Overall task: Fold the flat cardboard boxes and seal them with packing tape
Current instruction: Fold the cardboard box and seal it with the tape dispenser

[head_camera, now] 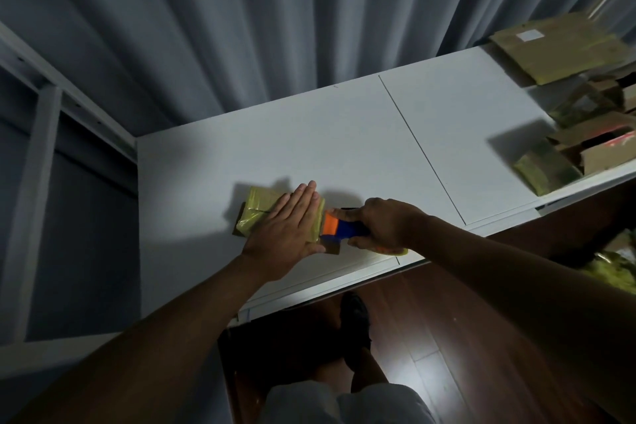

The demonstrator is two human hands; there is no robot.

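Head view, looking steeply down over a white table set against grey curtains.

Near the table's front edge, toward its left end: a small cardboard box, flat-topped, banded in yellowish packing tape. Left hand laid flat on top of the box, palm down, fingers straight and together, pointing toward the far edge; nothing gripped, only pressing. Box corners showing past the hand on the left and at the front, brown cardboard visible under the tape.

Just right of the box, touching its right side: a tape dispenser, orange and blue. Right hand closed around the dispenser's handle, fingers wrapped under, index finger stretched along the top. A sliver of yellow tape roll peeking out below the right hand, close to the front edge.

A thin seam running across the table top from far edge to front edge, right of both hands.

At the table's right end, well apart from the hands: a heap of other cardboard boxes, some flattened, some open, several taped in yellow; blurred. At the far right corner, one flattened box with a white label.

Below the front edge: dark wooden floor, the person's legs and a dark shoe.
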